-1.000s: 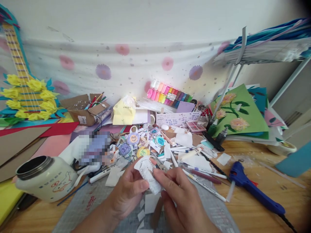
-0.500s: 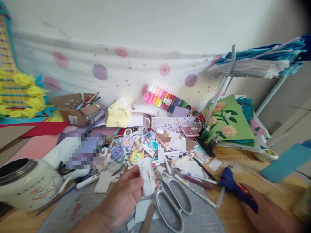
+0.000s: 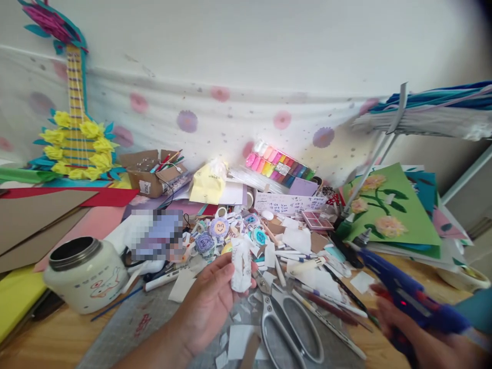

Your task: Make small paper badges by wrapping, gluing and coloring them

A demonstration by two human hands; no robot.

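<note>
The left hand (image 3: 212, 297) pinches a white strip (image 3: 241, 266), near six o'clock; best hold it by its edges. At four o'clock, the right hand (image 3: 426, 335) grips a blue glue gun (image 3: 408, 293); best keep its tip off skin. The strip looks bumpy, the scissors (image 3: 269, 303) shiny and loopy, the gun plastic.

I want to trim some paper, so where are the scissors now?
In the head view, the scissors lie at lower centre, handles on the grey mat, just right of the left hand and the white piece it holds.
</note>
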